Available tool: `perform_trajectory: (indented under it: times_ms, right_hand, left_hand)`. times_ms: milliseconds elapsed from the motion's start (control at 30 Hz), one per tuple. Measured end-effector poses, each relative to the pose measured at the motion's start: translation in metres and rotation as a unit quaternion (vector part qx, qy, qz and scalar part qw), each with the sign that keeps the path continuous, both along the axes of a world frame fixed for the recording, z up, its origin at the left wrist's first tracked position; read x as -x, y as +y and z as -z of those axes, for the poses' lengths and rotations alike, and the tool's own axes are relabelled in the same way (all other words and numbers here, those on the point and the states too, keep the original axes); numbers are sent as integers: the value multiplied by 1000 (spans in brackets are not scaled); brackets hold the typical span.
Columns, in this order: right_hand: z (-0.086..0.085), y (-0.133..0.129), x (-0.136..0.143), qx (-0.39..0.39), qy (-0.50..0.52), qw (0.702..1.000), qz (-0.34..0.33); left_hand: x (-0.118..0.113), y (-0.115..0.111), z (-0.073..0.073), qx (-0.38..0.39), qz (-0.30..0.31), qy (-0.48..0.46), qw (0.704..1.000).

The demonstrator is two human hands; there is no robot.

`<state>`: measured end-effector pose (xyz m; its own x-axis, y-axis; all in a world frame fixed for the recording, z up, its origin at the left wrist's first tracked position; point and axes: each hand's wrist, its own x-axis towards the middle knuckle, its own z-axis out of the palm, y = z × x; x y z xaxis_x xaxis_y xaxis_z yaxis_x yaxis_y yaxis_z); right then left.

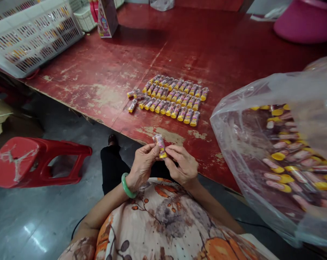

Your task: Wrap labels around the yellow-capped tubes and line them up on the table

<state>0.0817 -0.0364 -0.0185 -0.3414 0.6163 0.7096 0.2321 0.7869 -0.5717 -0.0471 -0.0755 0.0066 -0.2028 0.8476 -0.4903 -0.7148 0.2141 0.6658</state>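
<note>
A small clear tube (159, 143) with a printed label and a yellow end is held up in front of my body, yellow end down. My left hand (143, 162), with a green bangle at the wrist, pinches it from the left side. The fingertips of my right hand (181, 164) are closed at its lower right, by the yellow end. Beyond my hands, similar yellow-ended tubes (170, 97) lie side by side in rows on the red table (220, 65). A few loose ones, including a tube (132, 105) near the edge, lie left of the rows.
A clear plastic bag (231, 108) full of similar tubes stands at the right. White crates (30, 39) and a printed box (106, 20) are at the back left. A pink tub (306, 21) sits back right. A red stool (17, 159) stands on the floor left.
</note>
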Motion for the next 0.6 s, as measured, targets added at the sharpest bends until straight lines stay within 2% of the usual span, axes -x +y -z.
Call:
perform_trajectory:
  times_ms: [200, 467, 600]
  right_hand:
    - [8, -5, 3, -32, 13, 999, 9]
    - [10, -6, 3, -78, -16, 996, 42]
    - [20, -6, 1, -111, -33, 992, 54]
  left_hand:
    - [-2, -2, 2, 8, -11, 10, 1000]
    - [-4, -4, 6, 11, -10, 17, 1000]
    - [-4, -4, 5, 15, -11, 23, 1000]
